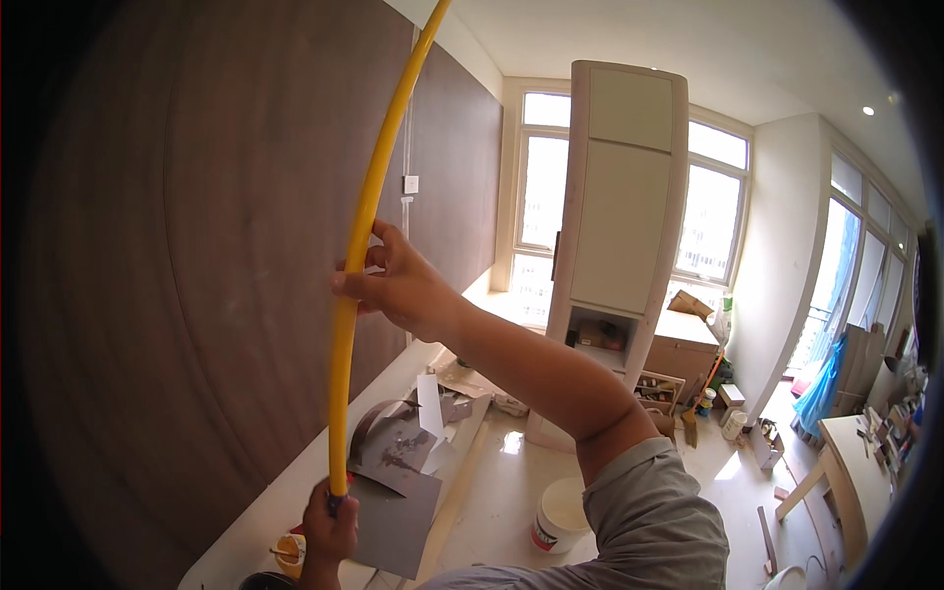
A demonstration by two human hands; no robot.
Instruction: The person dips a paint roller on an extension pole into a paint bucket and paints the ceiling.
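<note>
A long yellow tape measure blade (365,211) rises in a slight bow in front of the brown wall panels and runs out of view at the top. At its lower end, my left hand (330,526) is closed around a small dark case with a bit of red, mostly hidden by the fingers. Higher up, my right hand (398,280) reaches across from the right and pinches the blade between thumb and fingers. The brown wall panels (265,216) have a vertical seam with a white switch plate (410,184) beside the blade.
Grey sheet offcuts (398,521) lie on the pale ledge below. A white bucket (560,516) stands on the floor. A tall white cabinet (621,216) rises before the windows. At the right are a cluttered workbench (851,452) and a broom (691,428).
</note>
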